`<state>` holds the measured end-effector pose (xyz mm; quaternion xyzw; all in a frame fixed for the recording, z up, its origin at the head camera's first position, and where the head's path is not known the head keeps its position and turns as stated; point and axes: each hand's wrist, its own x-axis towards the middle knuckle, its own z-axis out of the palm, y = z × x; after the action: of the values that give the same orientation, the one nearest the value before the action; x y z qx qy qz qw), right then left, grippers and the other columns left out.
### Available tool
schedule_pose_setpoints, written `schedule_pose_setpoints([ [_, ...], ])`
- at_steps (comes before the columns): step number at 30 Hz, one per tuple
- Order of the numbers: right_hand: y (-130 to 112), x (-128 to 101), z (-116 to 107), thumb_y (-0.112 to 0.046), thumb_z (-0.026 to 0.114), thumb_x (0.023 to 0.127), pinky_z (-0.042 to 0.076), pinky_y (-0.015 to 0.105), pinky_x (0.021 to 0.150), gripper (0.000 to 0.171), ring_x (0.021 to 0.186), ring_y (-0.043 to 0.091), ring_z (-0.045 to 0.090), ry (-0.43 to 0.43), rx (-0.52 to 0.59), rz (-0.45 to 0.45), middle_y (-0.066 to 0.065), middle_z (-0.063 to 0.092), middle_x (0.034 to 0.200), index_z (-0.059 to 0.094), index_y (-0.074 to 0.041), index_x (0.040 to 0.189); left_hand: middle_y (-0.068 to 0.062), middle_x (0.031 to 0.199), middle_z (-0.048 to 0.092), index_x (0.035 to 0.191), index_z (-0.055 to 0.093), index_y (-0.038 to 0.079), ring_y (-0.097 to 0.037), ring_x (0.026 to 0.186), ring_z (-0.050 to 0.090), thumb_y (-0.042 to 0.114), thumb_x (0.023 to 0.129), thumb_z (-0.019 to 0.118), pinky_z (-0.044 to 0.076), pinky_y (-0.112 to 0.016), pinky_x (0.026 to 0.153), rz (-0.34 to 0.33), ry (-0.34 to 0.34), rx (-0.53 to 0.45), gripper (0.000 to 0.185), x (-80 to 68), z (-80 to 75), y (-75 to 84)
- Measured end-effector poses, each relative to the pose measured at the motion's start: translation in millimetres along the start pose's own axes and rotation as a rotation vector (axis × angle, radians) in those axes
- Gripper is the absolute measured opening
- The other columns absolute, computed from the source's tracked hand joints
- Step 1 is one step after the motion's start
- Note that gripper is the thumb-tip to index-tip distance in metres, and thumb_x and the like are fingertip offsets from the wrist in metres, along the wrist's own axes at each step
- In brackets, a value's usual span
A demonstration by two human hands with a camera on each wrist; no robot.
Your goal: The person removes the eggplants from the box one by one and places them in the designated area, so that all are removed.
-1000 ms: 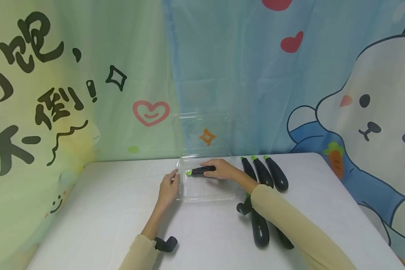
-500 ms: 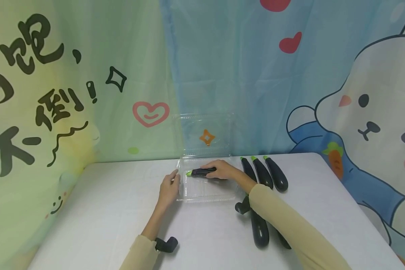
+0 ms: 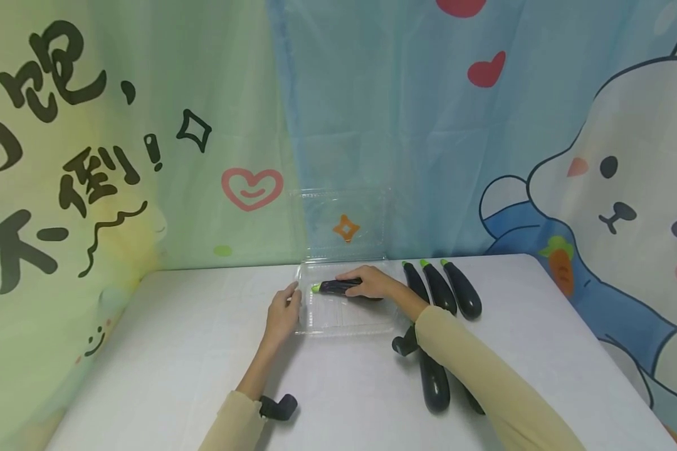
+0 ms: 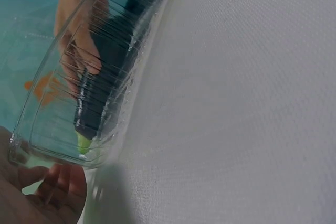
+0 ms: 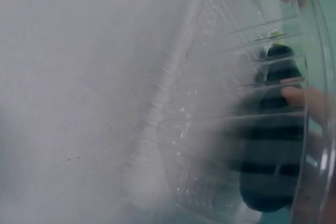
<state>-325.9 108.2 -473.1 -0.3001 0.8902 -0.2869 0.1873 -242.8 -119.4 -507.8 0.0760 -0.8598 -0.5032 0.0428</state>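
A clear plastic hinged container point(image 3: 344, 327) lies on the table with its lid point(image 3: 338, 207) raised at the back. My right hand point(image 3: 371, 282) grips an eggplant point(image 3: 333, 287) by its body, inside the container's base near the back. The eggplant lies sideways, green stem end pointing left; the hand covers much of its thicker end. In the right wrist view, the dark eggplant point(image 5: 268, 182) shows through the ribbed wall. My left hand point(image 3: 284, 313) holds the container's left rim; in the left wrist view, the hand point(image 4: 44, 190) is at the rim's corner, fingers loosely bent outside the wall.
Several eggplants lie right of the container: a back row, including one at the far right point(image 3: 461, 289), and front ones, including a long eggplant point(image 3: 434, 382) partly under the right forearm. White cloth covers the table point(image 3: 175, 351). A printed curtain point(image 3: 429, 125) hangs behind.
My right hand and the eggplant have shifted very slightly, and more of the eggplant's thick end shows beneath the palm. The left hand stays at the container's rim.
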Motion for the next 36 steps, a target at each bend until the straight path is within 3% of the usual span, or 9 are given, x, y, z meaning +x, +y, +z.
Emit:
schedule_pose_setpoints([
  [19,-4.4,-5.2,-5.2,-0.019,0.064,0.094,0.043,0.049,0.107,0.048,0.133,0.033,0.049,0.026,0.008,-0.014,0.014,0.054,0.142,0.053,-0.012,0.14,-0.019,0.121,0.059,0.142,0.048,0.004,-0.033,0.114,0.062,0.032,0.102,0.04,0.056,-0.043,0.091,-0.002,0.002,0.002,0.049,-0.1,-0.8,0.7],
  [30,-7.0,-16.5,-4.7,-0.023,0.065,0.093,0.047,0.047,0.103,0.048,0.129,0.031,0.054,0.074,-0.006,-0.096,0.013,0.057,0.139,0.055,-0.012,0.138,-0.019,0.118,0.059,0.141,0.049,0.003,-0.032,0.111,0.063,0.031,0.101,0.04,0.056,-0.042,0.088,0.003,0.014,0.0,0.049,-1.1,-0.8,1.1],
  [36,-9.7,-23.4,-5.2,-0.024,0.066,0.092,0.047,0.046,0.105,0.047,0.13,0.03,0.053,0.105,0.037,-0.088,0.011,0.058,0.138,0.056,-0.014,0.137,-0.02,0.117,0.059,0.14,0.049,0.001,-0.033,0.109,0.064,0.029,0.101,0.041,0.057,-0.042,0.086,0.009,0.014,0.0,0.048,-1.0,0.1,1.1],
])
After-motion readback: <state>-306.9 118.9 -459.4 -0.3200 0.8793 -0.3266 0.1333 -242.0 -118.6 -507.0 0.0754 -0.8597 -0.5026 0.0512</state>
